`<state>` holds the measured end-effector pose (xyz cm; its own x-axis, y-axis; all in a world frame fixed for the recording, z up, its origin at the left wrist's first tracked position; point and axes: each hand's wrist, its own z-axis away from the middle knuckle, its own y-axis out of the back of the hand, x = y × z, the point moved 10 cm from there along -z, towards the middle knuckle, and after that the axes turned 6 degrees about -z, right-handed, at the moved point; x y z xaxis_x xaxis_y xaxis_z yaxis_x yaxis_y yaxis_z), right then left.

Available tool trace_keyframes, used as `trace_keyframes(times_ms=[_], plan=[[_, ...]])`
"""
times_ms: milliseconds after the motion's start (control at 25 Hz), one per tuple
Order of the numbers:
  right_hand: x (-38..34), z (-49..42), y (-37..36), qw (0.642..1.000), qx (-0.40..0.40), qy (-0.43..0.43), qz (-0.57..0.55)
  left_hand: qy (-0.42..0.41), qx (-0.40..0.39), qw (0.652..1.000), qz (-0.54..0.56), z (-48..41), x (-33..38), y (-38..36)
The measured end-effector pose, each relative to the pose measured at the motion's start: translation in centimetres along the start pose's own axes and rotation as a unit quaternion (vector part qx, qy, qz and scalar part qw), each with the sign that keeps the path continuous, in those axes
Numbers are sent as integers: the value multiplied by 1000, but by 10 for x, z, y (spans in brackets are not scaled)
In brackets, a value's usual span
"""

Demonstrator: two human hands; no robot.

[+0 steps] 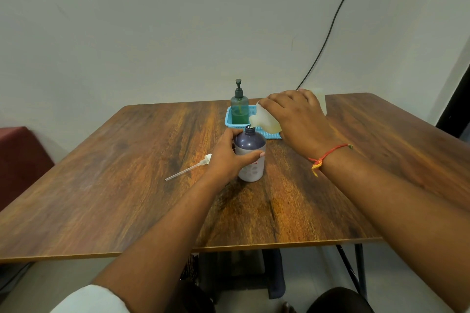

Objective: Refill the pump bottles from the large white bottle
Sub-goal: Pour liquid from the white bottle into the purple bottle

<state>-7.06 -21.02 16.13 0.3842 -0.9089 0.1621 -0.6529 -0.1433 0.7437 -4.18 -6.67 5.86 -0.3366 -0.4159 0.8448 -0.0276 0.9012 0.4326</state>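
Observation:
A purple pump bottle (250, 157) stands upright on the wooden table (127, 185) with its pump off and its neck open. My left hand (226, 157) grips its body from the left. My right hand (297, 119) holds the large white bottle (264, 119) tilted on its side, its mouth right over the purple bottle's neck. The removed white pump with its long tube (189, 168) lies on the table to the left. A green pump bottle (239, 107) with a dark pump stands in a blue basket (254, 110) behind.
The blue basket sits near the table's far edge against a pale wall. A black cable (328, 33) runs down the wall behind it. A dark red seat (20, 157) is at the left. The table's near edge is close to my body.

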Motion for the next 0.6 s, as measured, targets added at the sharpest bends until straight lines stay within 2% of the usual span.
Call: trace_keyframes(times_ms=[600], plan=[[-2, 0, 2, 1000, -1, 0, 7, 2, -5, 1000, 0, 1, 3, 0]])
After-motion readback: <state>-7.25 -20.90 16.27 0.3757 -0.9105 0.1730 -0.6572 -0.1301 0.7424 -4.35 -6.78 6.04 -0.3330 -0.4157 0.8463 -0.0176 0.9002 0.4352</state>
